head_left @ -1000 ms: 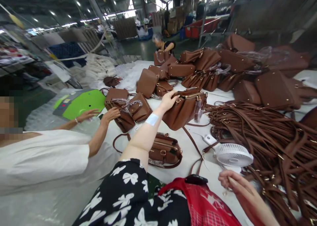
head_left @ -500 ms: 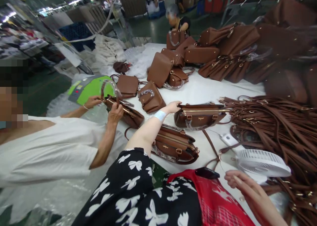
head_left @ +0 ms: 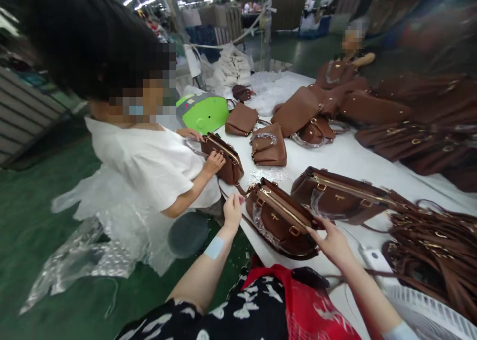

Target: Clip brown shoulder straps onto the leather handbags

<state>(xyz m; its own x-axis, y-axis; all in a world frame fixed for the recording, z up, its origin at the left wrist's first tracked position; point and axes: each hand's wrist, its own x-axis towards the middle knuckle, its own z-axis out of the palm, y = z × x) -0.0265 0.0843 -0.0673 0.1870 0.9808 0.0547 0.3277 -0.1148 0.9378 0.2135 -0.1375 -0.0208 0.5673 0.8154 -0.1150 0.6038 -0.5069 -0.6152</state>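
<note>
A brown handbag [head_left: 278, 218] stands upright in front of me, with a gold zip along its top, gold buckles, a bow emblem and plastic-wrapped handles. My right hand [head_left: 331, 240] grips its right end, thumb on the near side by the top edge. At the bag's left end is my left hand [head_left: 233, 212], its fingers closed in a pinch; what they hold, if anything, is too small to make out. Just behind it stands a second brown handbag [head_left: 335, 193] of the same kind.
Beside me on the left, a co-worker in a white shirt [head_left: 145, 156] handles another brown bag [head_left: 227, 161]. Brown straps [head_left: 432, 240] and a white fan [head_left: 428, 310] lie at right. More bags [head_left: 298, 111] and a green case [head_left: 204, 114] are farther back. Clear plastic [head_left: 112, 235] hangs lower left.
My left hand has left the farther bag and come to the nearer bag's left end. My right hand has moved from beside the fan onto that bag's right end. The view has swung left.
</note>
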